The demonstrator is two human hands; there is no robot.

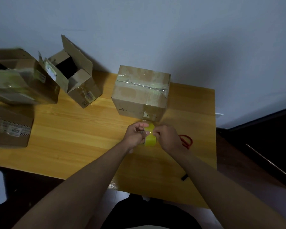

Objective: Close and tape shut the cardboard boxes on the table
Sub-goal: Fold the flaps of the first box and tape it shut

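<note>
I had both hands on the roll of yellow tape (150, 137), held just above the wooden tabletop (76, 129) near its middle. My left hand (135, 135) gripped the roll from the left side, fingers curled round it, thumb up by the top edge. My right hand (168, 138) pinched at the roll's upper right, fingertips bent in against the tape; I could not tell whether a free end was already lifted.

Just beyond my hands stood the closed box (141, 91), its top flaps down with clear tape running across the seam and down the near face. A strip of that tape seemed to trail from the box's lower front edge towards the roll, though it was too faint for me to be sure.

Further left, an open box (79, 80) sat with its flaps standing up and a dark interior showing. Beside that, at the left edge, a crumpled open carton (23, 80) leaned over a low labelled box (10, 128), both blurred.

Red-handled scissors (186, 140) lay on the tabletop just right of my right wrist, partly hidden by it.
</note>
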